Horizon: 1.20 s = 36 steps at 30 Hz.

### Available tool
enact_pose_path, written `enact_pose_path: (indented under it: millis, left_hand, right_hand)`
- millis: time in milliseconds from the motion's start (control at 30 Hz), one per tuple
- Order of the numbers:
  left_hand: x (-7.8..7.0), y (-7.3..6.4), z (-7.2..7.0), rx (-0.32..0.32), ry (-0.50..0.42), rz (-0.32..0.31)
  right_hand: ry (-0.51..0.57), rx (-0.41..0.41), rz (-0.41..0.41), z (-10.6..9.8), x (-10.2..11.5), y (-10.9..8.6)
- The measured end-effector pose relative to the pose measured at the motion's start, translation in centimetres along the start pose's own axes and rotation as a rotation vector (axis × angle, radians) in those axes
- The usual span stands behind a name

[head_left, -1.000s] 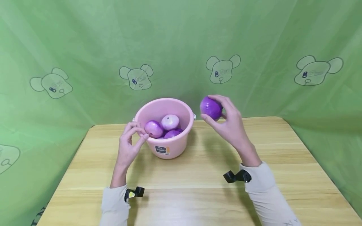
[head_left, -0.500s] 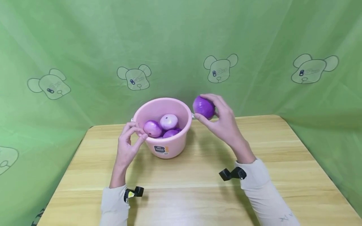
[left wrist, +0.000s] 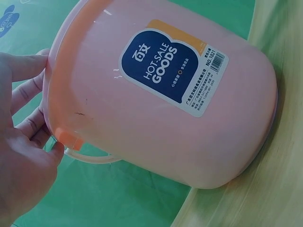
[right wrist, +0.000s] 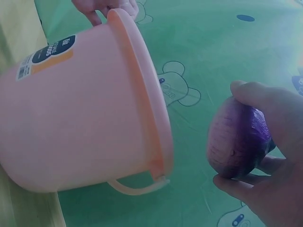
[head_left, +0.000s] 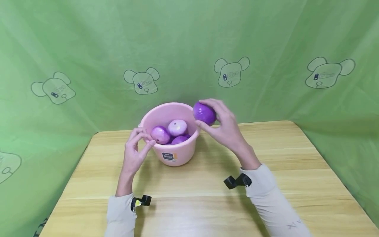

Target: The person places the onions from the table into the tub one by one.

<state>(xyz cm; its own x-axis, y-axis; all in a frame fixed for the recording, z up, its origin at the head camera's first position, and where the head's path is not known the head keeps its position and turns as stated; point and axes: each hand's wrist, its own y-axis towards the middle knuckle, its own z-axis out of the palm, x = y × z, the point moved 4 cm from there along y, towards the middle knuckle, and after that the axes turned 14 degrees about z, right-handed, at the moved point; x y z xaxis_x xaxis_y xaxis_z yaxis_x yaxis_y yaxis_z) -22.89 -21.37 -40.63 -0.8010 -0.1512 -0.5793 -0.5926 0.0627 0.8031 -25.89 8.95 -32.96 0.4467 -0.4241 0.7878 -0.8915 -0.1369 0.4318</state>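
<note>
A pink bucket (head_left: 174, 153) stands upright on the table, with several purple onions (head_left: 177, 127) inside it. My left hand (head_left: 134, 151) holds the bucket's near-left rim between thumb and fingers; the left wrist view shows the fingertips (left wrist: 40, 125) against the edge. In my right hand (head_left: 225, 128) is another purple onion (head_left: 204, 113), gripped between thumb and curled fingers at the bucket's right rim. From the right wrist, this onion (right wrist: 236, 137) looks paler on one side and sits apart from the rim. The lowest onions in the bucket are partly hidden.
Beneath everything is a light wooden table (head_left: 266, 144). A green curtain (head_left: 189, 49) printed with bear heads hangs behind and at both sides. The bucket's handle (right wrist: 137, 189) hangs on its far side. Each sleeve carries a small black wrist camera (head_left: 237, 181).
My right hand has moved left with its onion, from clear of the bucket to its right rim. My left hand stays at the rim, and the bucket keeps its place.
</note>
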Motion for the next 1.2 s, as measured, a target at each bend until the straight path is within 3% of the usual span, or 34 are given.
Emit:
enact_pose_path:
  millis: [433, 700, 1000, 1200]
  left_hand:
    - [-0.1, 0.1, 0.2, -0.002, 0.009, -0.007]
    - [-2.8, 0.9, 0.7, 0.005, 0.013, -0.018]
    - [-0.2, 0.0, 0.1, -0.006, 0.005, -0.019]
    - [-0.6, 0.2, 0.3, -0.003, -0.006, -0.014]
  right_hand:
    - [-0.019, 0.037, -0.021, 1.8, -0.2, 0.4]
    - [-0.034, 0.078, 0.0, 2.9, -0.2, 0.5]
    - [-0.092, 0.096, 0.011, 4.3, -0.3, 0.7]
    - [-0.118, 0.104, 0.017, 4.8, -0.2, 0.7]
